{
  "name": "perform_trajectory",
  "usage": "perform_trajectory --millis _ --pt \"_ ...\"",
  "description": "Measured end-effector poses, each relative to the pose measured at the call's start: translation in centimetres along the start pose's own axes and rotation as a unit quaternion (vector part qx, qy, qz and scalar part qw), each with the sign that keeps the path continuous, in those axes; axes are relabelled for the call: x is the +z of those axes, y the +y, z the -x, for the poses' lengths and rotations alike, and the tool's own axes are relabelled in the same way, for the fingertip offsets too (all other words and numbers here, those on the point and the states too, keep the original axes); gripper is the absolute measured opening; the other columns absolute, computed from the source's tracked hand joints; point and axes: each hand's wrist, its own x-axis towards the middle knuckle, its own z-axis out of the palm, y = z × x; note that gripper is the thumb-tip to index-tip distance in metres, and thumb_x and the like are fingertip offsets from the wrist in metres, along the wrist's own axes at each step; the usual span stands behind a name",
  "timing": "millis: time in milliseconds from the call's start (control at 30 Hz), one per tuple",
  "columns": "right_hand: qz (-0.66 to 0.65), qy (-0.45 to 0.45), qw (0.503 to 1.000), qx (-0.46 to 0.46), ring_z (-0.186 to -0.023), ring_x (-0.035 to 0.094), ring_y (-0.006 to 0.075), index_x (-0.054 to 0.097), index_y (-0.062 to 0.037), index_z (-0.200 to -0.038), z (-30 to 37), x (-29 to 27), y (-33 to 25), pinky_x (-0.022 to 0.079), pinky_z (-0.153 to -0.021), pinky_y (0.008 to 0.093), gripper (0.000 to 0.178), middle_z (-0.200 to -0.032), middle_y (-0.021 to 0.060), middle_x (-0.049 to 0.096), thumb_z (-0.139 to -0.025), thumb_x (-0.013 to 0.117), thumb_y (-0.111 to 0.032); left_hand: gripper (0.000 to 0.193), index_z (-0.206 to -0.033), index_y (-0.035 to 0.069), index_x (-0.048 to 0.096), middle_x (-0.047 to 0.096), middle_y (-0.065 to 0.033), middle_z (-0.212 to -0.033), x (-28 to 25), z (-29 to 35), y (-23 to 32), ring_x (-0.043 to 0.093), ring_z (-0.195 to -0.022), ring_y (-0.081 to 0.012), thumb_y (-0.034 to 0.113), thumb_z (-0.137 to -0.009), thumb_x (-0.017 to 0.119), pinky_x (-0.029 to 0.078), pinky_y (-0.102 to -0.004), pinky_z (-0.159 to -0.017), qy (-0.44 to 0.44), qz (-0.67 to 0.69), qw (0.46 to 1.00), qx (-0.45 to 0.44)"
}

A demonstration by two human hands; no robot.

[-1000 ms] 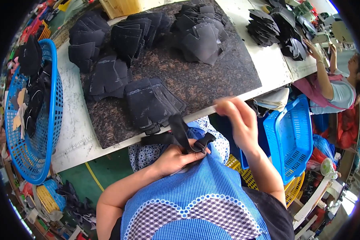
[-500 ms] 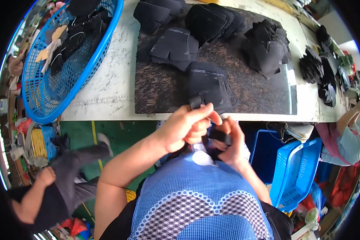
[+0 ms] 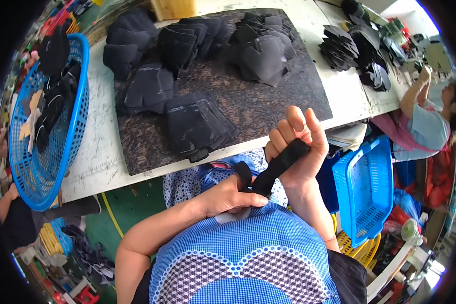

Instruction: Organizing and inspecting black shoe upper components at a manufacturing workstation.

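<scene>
Head view: black strip (image 3: 281,166) is held just before the near edge of the stone slab (image 3: 283,104).
Left hand (image 3: 233,196) has thumb and fingers pinched on the strip; right hand's (image 3: 304,152) fingers curl at its upper end, but I cannot tell if they clamp. Probably the strip could slip or twist if the left pinch loosens. No brand, label or writing is readable.

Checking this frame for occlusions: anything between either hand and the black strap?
Nothing visible. The left hand pinches the black strap directly, and one stretch lies against the right hand; nothing crosses the span between them.
</scene>
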Motion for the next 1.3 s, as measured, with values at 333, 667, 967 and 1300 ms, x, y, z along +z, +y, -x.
perform_trajectory --millis 333,667,967,1300 --pt "-0.064 0.23 0.971 0.017 -0.044 0.027 0.006 0.068 -0.0062 -0.104 7.5 -7.1 -7.2 0.019 -0.038 0.0247 0.047 -0.059 -0.0095 0.038 -0.107 0.058 -0.052 0.027 -0.094 0.005 0.067 0.057 0.0033 -0.068 0.0 -1.6 -1.9 0.047 -0.05 -0.0034 0.025 -0.089 0.086 0.031 -0.0198 -0.045 -0.007 -0.013 1.0 -0.008" --pt "0.657 0.336 0.522 -0.428 -0.099 0.065 0.0141 0.063 0.0052 -0.123 10.8 -6.1 -9.6 0.051 -0.091 0.0269 0.026 -0.112 0.0107 0.069 -0.099 0.063 -0.003 0.019 -0.093 0.007 0.066 0.056 0.0049 -0.073 -0.6 -0.9 -1.2 0.048 -0.055 -0.0021 0.011 -0.09 0.085 0.033 -0.0193 -0.047 0.106 0.075 0.991 -0.041" --pt "0.551 0.024 0.823 0.137 -0.083 0.06 0.0131 0.06 0.0033 -0.137 6.1 -5.1 3.3 0.047 -0.076 0.0258 0.043 -0.094 0.0025 0.064 -0.094 0.057 -0.002 0.029 -0.13 0.003 0.07 0.053 0.0071 -0.075 -1.4 3.1 0.6 0.042 -0.063 -0.0008 0.018 -0.106 0.065 0.035 -0.0206 -0.053 0.138 0.009 0.986 0.093" --pt "0.325 -0.059 0.853 0.404 -0.092 0.068 0.0099 0.068 -0.0016 -0.124 3.4 -4.7 7.8 0.056 -0.089 0.0263 0.024 -0.108 0.0033 0.072 -0.101 0.072 -0.006 0.052 -0.075 -0.002 0.06 0.062 -0.0116 -0.069 -3.4 4.1 3.2 0.064 -0.066 -0.0243 0.033 -0.113 0.05 0.052 -0.0405 -0.07 0.229 -0.453 0.826 0.246"
